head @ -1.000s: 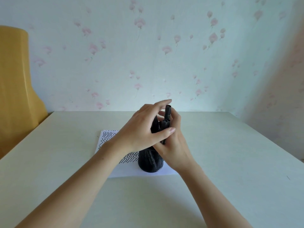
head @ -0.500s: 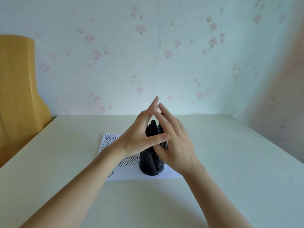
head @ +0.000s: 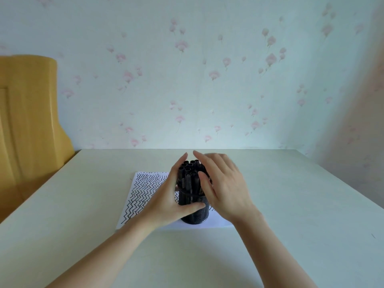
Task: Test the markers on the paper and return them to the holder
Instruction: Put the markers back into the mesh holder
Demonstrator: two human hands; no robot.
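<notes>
A black mesh holder (head: pixel 196 215) stands on the white paper (head: pixel 145 190), which is covered with black zigzag lines. Several black capped markers (head: pixel 188 173) stand upright in the holder in a tight bundle. My left hand (head: pixel 168 200) wraps the holder from the left: its thumb lies across the holder's front and its fingers reach up along the markers' left side. My right hand (head: pixel 224 186) is at the markers' right side with straight fingers, slightly blurred, and holds nothing.
The pale table (head: pixel 291 225) runs to a flowered wall at the back and right. A yellow wooden chair back (head: pixel 27 121) stands off the table's left edge. A small dark mark (head: pixel 373 236) lies near the right edge.
One marker stuck up above the bundle a second ago; now all sit level in the holder. Both hands have spread apart from over the marker tops to the sides. The camera has tilted.
</notes>
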